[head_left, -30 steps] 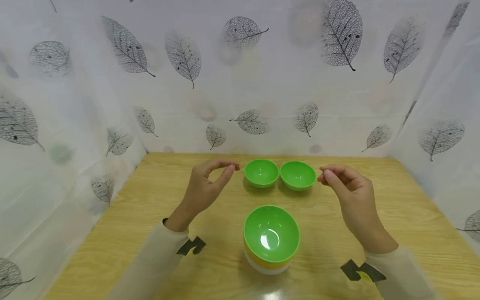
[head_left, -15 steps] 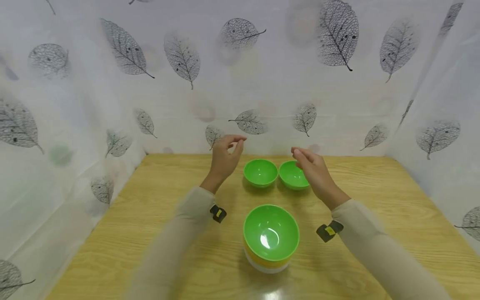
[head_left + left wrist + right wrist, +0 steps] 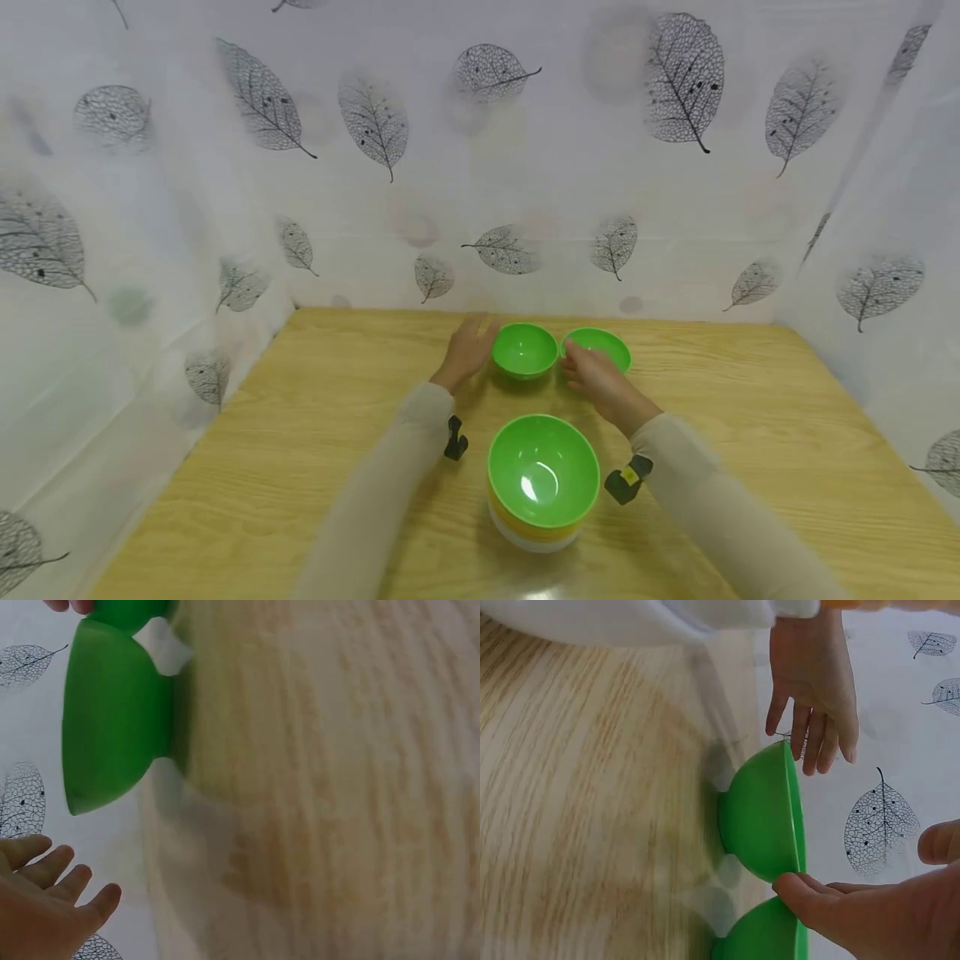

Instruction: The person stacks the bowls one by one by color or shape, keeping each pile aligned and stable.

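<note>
Two small green bowls stand side by side near the table's back edge, a left bowl [image 3: 524, 351] and a right bowl [image 3: 611, 347]. Beside the left bowl's outer side is my left hand [image 3: 467, 354], its fingers extended. The left wrist view shows that hand [image 3: 52, 896] a little apart from the bowl. My right hand [image 3: 602, 383] reaches over the near side of the right bowl and covers part of it. In the right wrist view, the fingers [image 3: 802, 896] lie by the rims where the bowls meet; whether they touch cannot be told. The thumb stands away from them.
Nearer on the wooden table [image 3: 300, 467] stands a stack of bowls [image 3: 543, 471], green on top with yellow and white below, between my forearms. Leaf-patterned sheeting [image 3: 525, 167] rises behind the table and along both sides.
Both hands first rose and came inward from either side of the small bowls. They then lowered, the left to the left bowl's side, the right over the right bowl. The bowls stayed put.
</note>
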A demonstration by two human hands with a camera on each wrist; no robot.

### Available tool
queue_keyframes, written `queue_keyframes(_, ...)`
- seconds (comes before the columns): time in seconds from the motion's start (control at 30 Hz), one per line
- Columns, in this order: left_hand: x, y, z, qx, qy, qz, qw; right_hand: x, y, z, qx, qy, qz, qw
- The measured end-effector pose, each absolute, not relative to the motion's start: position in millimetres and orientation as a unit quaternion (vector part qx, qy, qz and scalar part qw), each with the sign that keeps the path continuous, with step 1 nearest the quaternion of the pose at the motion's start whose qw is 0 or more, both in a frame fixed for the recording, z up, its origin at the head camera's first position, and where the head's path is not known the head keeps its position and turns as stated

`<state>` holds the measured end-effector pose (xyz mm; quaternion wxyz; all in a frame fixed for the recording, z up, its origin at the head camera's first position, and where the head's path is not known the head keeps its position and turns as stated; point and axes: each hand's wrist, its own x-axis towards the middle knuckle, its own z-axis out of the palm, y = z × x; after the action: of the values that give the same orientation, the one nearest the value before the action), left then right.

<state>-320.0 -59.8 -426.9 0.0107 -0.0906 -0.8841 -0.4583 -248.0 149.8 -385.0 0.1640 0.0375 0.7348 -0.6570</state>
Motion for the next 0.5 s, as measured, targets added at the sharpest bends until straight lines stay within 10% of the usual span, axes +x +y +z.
queue_keyframes(0.5, -319.3, -59.2, -436.2, -0.083, -0.811, -0.564, -0.137, -245.7, 141.7, -395.8, -0.007, 0.728, -0.658, 0.191)
